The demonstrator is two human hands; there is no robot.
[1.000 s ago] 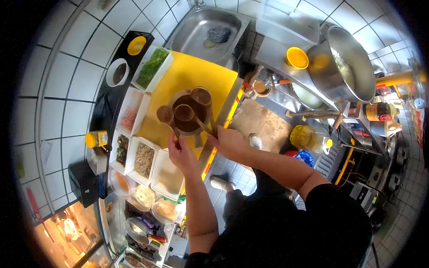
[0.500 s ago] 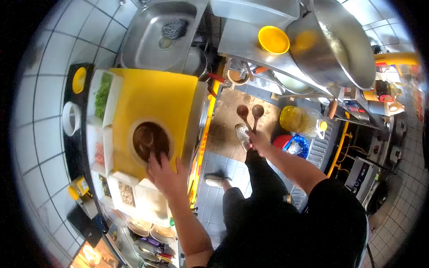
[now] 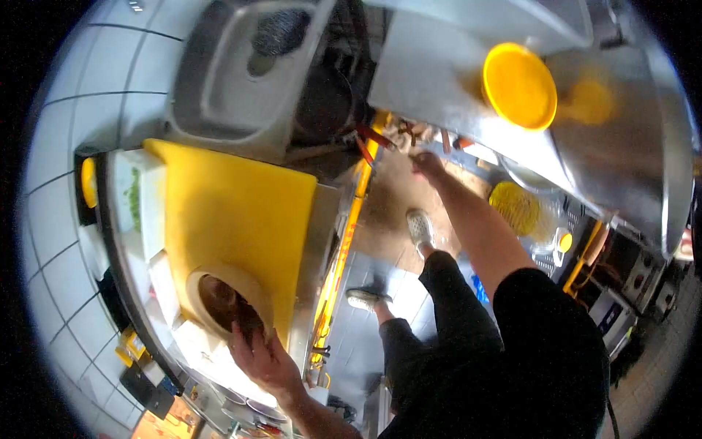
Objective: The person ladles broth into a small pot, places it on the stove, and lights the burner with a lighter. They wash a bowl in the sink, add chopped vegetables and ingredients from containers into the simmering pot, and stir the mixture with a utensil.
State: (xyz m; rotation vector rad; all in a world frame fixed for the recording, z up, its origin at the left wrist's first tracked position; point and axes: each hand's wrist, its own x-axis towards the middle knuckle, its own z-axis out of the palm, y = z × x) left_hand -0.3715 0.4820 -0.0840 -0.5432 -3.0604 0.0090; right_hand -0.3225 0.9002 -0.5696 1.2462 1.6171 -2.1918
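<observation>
A pale round bowl [image 3: 194, 287] with dark brown contents is on the near part of the yellow cutting board [image 3: 238, 205]. My left hand [image 3: 265, 360] is at its near rim, fingers over the edge toward the inside and thumb outside, closed on the bowl. My right hand [image 3: 430, 167] is stretched far forward beside the metal counter, its fingers closed. The two ladles it held earlier are blurred and hard to make out among the brown shapes near its fingertips. Red-handled tools [image 3: 374, 137] lie just left of that hand.
A metal sink [image 3: 241, 95] holds a dark scouring pad. On the metal counter [image 3: 431, 66] stands a yellow dish [image 3: 521, 86] beside a large pot [image 3: 621, 139]. White tubs [image 3: 150, 208], one with chopped greens, line the board's left side. An oil jug [image 3: 523, 212] stands right of my arm.
My right hand has moved forward toward the counter from above my shoe. The bowl has shifted toward me on the board with my left hand at it. The whole view has turned.
</observation>
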